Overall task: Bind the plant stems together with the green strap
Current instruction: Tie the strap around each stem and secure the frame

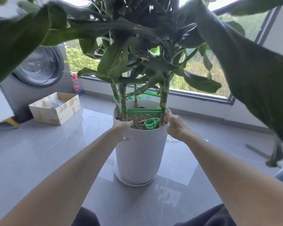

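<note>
A tall leafy plant with several stems grows from soil in a white ribbed pot on a saucer. A green strap runs round the stems just above the soil, forming a rough rectangle. A coiled length of green strap lies on the soil near the right front stem. My left hand grips the pot's rim on the left, fingers over the edge. My right hand grips the rim on the right, beside the coil.
A washing machine stands at the back left with a cardboard box in front of it and a red-capped bottle beside it. Windows run along the back. Big leaves hang close overhead. Grey tile floor surrounds the pot.
</note>
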`<state>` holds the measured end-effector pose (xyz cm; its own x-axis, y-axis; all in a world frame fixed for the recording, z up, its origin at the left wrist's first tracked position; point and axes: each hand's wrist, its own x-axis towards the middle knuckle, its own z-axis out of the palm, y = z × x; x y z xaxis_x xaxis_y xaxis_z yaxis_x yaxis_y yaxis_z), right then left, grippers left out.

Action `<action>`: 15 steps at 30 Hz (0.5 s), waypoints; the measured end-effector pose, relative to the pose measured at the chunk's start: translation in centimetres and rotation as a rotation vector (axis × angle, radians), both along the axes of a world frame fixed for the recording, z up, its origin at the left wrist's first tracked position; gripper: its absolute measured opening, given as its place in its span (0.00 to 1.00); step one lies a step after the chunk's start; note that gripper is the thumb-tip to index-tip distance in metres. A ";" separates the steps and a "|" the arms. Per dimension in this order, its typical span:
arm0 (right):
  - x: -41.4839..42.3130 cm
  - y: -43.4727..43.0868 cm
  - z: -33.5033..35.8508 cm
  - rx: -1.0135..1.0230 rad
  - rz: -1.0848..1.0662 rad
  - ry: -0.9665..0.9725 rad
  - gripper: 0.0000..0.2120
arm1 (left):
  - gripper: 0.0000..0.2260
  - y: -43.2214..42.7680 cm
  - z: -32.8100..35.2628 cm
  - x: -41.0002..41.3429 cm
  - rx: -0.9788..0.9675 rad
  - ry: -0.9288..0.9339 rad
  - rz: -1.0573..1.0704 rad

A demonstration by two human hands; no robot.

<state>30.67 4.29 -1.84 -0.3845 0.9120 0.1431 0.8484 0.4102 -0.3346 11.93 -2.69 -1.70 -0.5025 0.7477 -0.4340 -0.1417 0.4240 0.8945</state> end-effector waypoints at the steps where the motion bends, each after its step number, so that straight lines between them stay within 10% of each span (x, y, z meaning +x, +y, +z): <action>1: 0.3 0.1 -0.2 0.005 0.039 -0.049 0.14 | 0.27 0.3 -0.4 0.4 0.018 -0.008 0.033; 6: 0.9 0.5 -0.2 0.017 0.204 -0.091 0.17 | 0.42 1.3 -2.3 1.5 -0.016 0.142 0.106; 15: -0.1 1.4 -0.8 -0.040 0.233 -0.050 0.20 | 0.38 2.3 -4.1 1.1 -0.009 0.311 0.202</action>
